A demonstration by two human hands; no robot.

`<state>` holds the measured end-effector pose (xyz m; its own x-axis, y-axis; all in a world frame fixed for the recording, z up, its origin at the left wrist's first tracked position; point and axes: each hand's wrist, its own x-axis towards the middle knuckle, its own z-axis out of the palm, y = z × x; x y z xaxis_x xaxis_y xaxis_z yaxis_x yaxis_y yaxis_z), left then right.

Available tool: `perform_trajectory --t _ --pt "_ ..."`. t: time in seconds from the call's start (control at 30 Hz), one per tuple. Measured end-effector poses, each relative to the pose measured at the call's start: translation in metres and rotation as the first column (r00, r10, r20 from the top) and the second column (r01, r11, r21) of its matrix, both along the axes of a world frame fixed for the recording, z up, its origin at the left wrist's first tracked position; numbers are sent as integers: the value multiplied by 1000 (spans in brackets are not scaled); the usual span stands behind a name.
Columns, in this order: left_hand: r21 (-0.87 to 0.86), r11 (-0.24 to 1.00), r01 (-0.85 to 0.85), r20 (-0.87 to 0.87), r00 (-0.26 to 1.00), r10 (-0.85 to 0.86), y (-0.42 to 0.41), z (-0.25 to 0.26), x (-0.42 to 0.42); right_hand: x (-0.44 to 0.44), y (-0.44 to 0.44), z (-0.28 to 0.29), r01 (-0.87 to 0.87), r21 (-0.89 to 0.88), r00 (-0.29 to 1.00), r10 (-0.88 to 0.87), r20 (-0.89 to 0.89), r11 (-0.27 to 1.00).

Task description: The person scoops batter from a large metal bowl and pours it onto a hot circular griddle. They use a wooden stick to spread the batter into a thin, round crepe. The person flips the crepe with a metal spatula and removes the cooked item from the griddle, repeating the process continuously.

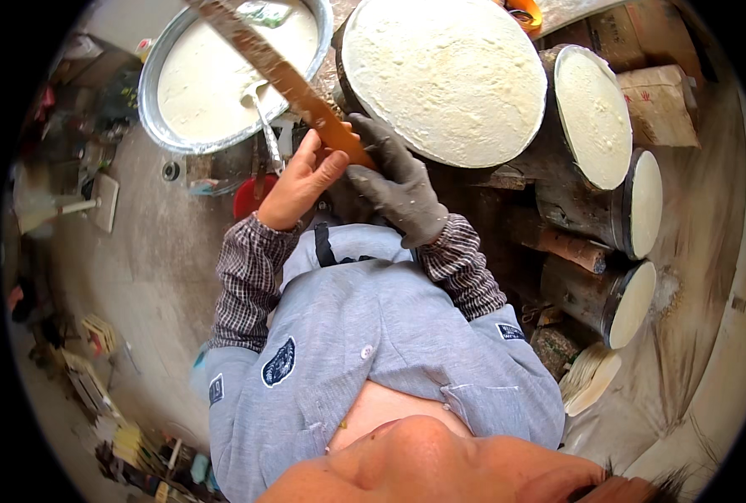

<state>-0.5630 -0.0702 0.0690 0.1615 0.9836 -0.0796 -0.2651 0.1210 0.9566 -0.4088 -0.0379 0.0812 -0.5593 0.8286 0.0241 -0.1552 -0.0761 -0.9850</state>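
Observation:
A long, flat orange-brown strip [297, 88], smeared with pale residue, slants up to the left from my hands. My bare left hand [310, 176] touches its lower end with thumb and fingers. On my right hand [401, 182] is a grey glove; it lies around the strip's lower end, with some fingers hidden behind. Beyond my left hand stands a metal basin [149, 104] of thick off-white batter, a ladle [266, 126] resting in it. Just past my right hand is a large round griddle covered with a pale, bumpy layer [445, 75].
Several smaller round drums with pale tops [594, 119] curve down the right side. Behind them lie cardboard boxes [656, 104]. A red container [253, 195] sits below the basin. A roll of tape [171, 170] lies on the floor at left, with clutter along the far left edge.

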Motion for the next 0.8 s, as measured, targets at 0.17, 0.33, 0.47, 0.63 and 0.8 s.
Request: perform_trajectory --t 0.17,0.33,0.47,0.63,0.8 --pt "-29 998 -47 330 942 53 38 2 8 -14 18 2 7 377 971 -97 220 926" --pt "-67 969 -239 166 955 247 67 7 4 43 104 9 32 253 926 -124 355 967" --pt "-95 937 -337 192 917 350 71 2 7 115 248 3 184 553 837 -424 346 813" --pt "-165 848 -503 204 824 528 71 -6 31 114 381 -14 -141 635 564 -465 682 759" --pt "-144 767 -626 157 750 642 67 -9 50 67 411 -15 -320 456 600 -195 776 831"
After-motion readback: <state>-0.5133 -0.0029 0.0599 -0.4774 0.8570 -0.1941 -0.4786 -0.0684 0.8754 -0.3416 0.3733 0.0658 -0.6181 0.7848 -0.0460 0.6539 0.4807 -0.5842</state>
